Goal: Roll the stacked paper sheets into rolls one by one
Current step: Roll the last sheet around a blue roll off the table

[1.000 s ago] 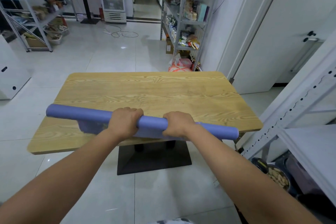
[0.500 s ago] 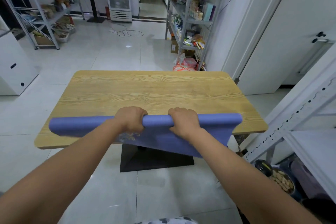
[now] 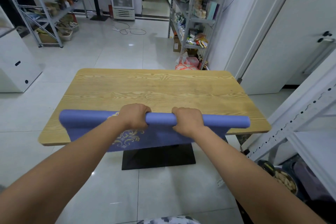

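A blue-purple paper sheet (image 3: 160, 121) with a gold ornament lies partly rolled across the near edge of the wooden table (image 3: 156, 89). Its rolled part runs left to right; a loose flap hangs over the table's front edge. My left hand (image 3: 135, 115) grips the roll left of the middle, fingers curled over its top. My right hand (image 3: 187, 120) grips it just right of the middle in the same way. The roll's right end looks tighter than its left end.
Metal shelving (image 3: 192, 11) with goods stands behind the table on the right, another rack (image 3: 45, 11) at the far left. A white shelf frame (image 3: 300, 114) is close on the right, with a bowl (image 3: 283, 180) below it. A cable (image 3: 131, 31) lies on the tiled floor.
The tight roll has come partly undone: a wide flap with the gold ornament now hangs over the table's front edge. Both hands keep their grip and have shifted slightly forward.
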